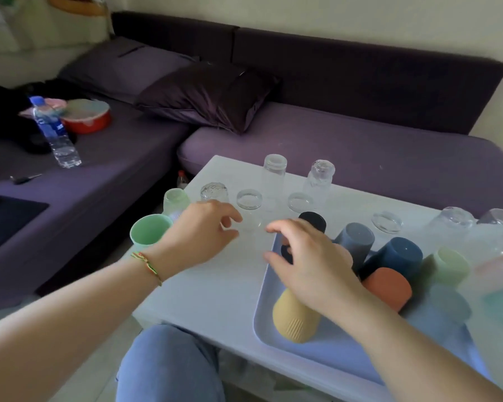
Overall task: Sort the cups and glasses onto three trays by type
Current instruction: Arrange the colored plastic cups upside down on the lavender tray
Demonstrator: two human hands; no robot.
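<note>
A pale tray [261, 316] at the right of the white table [215, 288] holds several coloured cups: yellow [295, 320], grey-blue [357, 240], dark blue [402, 256], orange [389, 285], pale green [449, 266]. My right hand [311, 265] curls around a tilted black cup [313, 221] above the tray's far left corner. My left hand [204, 233] hovers with relaxed fingers, holding nothing, beside a clear glass [249, 206]. Two green cups [149, 231] [174, 200] stand at the table's left edge. Several more clear glasses [274, 175] [318, 178] [387, 222] stand upside down along the far side.
A purple sofa [346, 158] with a dark pillow [209, 97] wraps around the table's far and left sides. A water bottle [55, 132] and a red bowl [87, 118] lie on its seat. My knee in jeans [169, 364] is below the table's near edge.
</note>
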